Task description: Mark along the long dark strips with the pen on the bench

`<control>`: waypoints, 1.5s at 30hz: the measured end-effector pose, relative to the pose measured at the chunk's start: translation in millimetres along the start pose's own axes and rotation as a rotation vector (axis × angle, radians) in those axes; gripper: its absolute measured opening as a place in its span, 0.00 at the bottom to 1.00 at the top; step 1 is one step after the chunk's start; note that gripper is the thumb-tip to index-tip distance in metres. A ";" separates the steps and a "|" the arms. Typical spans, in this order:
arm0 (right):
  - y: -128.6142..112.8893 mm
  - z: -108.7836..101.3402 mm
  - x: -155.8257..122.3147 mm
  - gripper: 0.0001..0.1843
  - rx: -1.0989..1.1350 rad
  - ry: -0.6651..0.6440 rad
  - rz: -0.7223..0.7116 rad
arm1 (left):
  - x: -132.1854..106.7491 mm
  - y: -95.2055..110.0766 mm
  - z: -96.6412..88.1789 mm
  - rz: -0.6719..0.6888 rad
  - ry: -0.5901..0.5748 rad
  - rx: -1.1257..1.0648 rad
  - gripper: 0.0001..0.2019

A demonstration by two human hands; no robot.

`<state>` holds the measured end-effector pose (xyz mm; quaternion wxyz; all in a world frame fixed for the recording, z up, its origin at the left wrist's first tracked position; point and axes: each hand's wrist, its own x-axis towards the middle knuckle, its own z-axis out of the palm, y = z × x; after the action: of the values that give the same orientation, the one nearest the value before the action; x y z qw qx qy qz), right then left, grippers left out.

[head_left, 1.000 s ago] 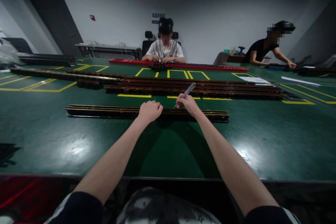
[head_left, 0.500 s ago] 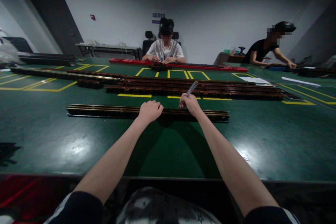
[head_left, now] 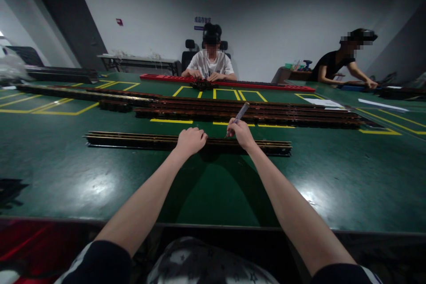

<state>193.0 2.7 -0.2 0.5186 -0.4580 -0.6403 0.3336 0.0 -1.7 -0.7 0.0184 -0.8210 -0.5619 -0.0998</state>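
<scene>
Your pen-like tool points down at the long dark bar lying crosswise before you.
Your left hand lies over the bar's middle, fingers curled; whether it grips, you cannot tell from here. Just beside it, your right hand pinches the tool, tilted, its tip at the bar, contact unclear. The bar rests on the green table; beyond it lie yellow tape lines, a bundle of dark strips and, farther off, a red rail before a seated co-worker.
</scene>
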 end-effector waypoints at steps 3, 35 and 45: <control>-1.6 1.5 0.1 0.10 -0.020 0.006 -0.008 | 0.4 0.4 -0.6 -0.001 -0.004 0.023 0.23; -8.9 14.1 -2.5 0.11 -0.113 -0.189 -0.098 | -3.8 6.9 -3.3 0.030 0.039 0.126 0.24; -11.7 11.9 -3.9 0.08 -0.068 -0.241 -0.074 | -3.1 5.8 -2.1 0.036 0.043 0.084 0.25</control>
<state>178.9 -4.5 6.1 0.4341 -0.4079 -0.7254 0.3448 3.9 -7.0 1.2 0.0666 -0.8270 -0.5503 -0.0935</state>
